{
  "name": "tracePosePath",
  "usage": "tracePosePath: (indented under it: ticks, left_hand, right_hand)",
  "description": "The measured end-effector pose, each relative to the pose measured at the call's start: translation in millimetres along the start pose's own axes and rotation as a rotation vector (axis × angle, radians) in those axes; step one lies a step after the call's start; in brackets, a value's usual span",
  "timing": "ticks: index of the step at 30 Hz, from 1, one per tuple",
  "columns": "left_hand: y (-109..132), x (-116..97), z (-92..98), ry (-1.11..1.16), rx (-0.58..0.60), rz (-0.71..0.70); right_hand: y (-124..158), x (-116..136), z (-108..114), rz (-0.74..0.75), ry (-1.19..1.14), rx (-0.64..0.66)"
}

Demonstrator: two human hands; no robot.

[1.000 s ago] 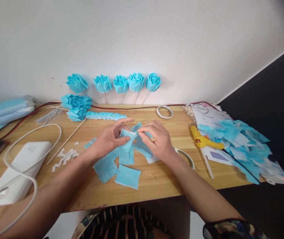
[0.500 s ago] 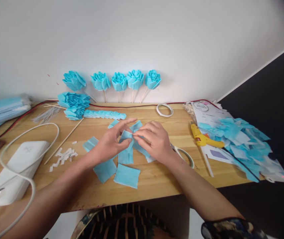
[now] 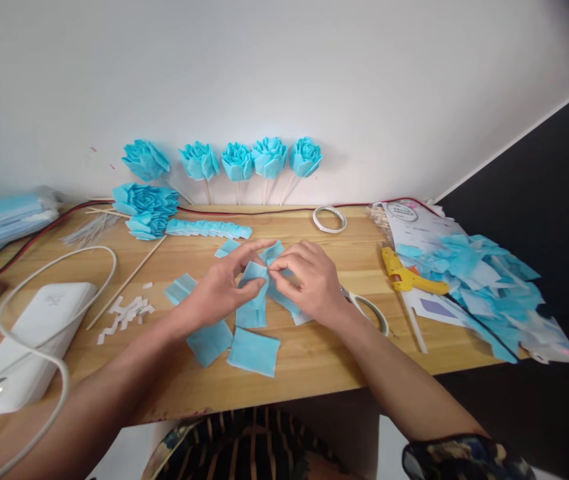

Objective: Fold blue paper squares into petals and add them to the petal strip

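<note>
Between my hands is a small blue fabric piece, held up above other cut pieces. My left hand grips its left side, with the thumb in front and the fingers behind. At its upper right corner, the fingertips of my right hand are pinched together; whatever sits in that pinch is too small to make out. Below my hands lie flat blue squares, and one more folded piece rests left of my left wrist. Scissors lie partly under my right forearm.
Blue fabric flowers on sticks lean against the wall. A row of folded petals, a tape roll, white paper strips and a white power bank lie about. At right are a yellow glue gun and a scrap pile.
My right fingertips have shifted very slightly at the corner of the fabric piece. My left hand keeps its hold, and the view has moved a touch.
</note>
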State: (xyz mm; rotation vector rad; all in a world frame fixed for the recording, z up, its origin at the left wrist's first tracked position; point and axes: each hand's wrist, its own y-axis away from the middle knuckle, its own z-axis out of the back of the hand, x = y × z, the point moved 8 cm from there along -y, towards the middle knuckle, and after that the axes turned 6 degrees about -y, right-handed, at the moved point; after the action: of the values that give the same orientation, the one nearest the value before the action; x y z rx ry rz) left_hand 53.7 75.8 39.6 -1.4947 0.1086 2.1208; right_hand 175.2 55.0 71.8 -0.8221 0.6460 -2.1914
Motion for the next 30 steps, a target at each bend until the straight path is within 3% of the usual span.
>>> tracePosePath:
  ticks: [8,14,16,23,30]
  left_hand:
    - [-2.4,-0.7,-1.0,0.198,0.026,0.047]
    - [-1.3,2.4,-1.3,0.386,0.051,0.119]
    - [-1.3,4.9,-0.3,0.434,0.042,0.146]
    - [-3.4,12.2,2.9,0.536,0.007,0.152]
    - [-2.9,9.6,0.3,0.537,0.020,0.175]
  right_hand:
    - [0.1,-3.7,-2.7,-0.020,-0.032,0.015]
    - [-0.8,-17.6,2.6,-0.195,-0.355,0.031]
    - [-0.9,-20.8,7.3,-0.227,-0.365,0.005]
    - [-1.7,-10.3,8.0,-0.022,-0.157,-0.027]
    - [-0.4,-8.5,2.8,0.043,-0.083,0.001]
